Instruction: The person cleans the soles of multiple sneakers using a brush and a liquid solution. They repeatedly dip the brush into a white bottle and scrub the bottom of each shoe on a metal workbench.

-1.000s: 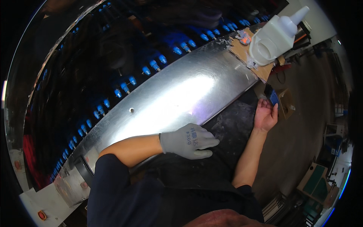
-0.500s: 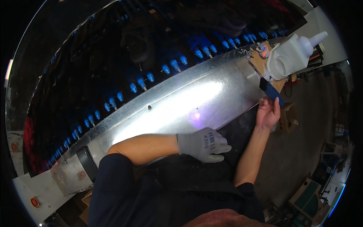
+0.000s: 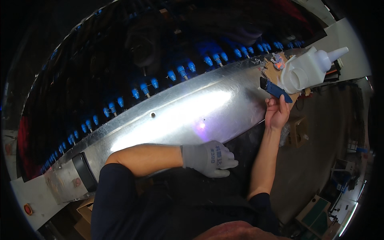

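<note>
In my bare right hand (image 3: 276, 114) is a short blue tool with a dark, flat end (image 3: 276, 91); its exact kind is hard to make out. My fingertips grip its lower end, and the dark end points up and left over the right end of the shiny metal plate (image 3: 172, 116). My left hand (image 3: 210, 159), in a grey glove, rests by the plate's near edge with curled fingers. Whatever may be in it is hidden. A white squeeze bottle with a nozzle (image 3: 314, 68) lies just beyond the tool, beside a worn piece of cardboard (image 3: 273, 74).
Blue-tipped fittings (image 3: 182, 73) line the plate's far edge in a curved row, before a dark glossy panel (image 3: 120, 52). A black bar (image 3: 84, 172) lies across the plate's left end. At right, a cardboard box (image 3: 298, 132) sits lower down, near the floor.
The blue tool has moved left and slightly up, away from the cardboard's edge, with my right hand following. My gloved left hand has shifted slightly left and down in view; the whole view moved a little.
</note>
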`<state>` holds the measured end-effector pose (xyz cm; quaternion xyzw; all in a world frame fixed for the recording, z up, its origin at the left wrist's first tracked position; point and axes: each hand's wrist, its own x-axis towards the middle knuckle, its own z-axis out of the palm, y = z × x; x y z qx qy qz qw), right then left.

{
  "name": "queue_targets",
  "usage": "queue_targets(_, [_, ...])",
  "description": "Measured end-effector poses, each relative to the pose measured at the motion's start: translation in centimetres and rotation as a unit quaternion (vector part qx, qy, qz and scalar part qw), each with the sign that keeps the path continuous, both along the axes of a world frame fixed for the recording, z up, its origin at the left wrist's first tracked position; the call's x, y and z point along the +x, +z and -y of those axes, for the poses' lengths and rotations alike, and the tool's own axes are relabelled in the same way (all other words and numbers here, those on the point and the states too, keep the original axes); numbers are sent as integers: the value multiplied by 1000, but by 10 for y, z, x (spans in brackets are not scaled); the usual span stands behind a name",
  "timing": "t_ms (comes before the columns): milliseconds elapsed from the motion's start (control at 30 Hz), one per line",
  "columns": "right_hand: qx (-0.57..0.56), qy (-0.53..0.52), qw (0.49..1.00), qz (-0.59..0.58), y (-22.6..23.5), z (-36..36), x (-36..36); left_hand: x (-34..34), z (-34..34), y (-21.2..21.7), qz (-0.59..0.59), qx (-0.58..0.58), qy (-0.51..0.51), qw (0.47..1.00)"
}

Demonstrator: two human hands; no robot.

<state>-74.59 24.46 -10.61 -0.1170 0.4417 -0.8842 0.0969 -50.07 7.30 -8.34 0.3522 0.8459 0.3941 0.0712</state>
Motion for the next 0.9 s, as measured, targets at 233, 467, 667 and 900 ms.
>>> queue_targets(233, [-2, -18, 999, -26, -14, 4, 4, 1, 0, -4, -48, 61, 24, 997])
queue_targets(467, [6, -42, 998, -38, -13, 8, 15, -7, 1, 3, -17, 96, 18, 995])
queue_targets(667, [21, -30, 998, -55, -13, 8, 12, -14, 1, 13, 42, 62, -3, 997])
queue_targets(900, [33, -40, 998, -44, -15, 8, 10, -13, -1, 8, 9, 81, 20, 996])
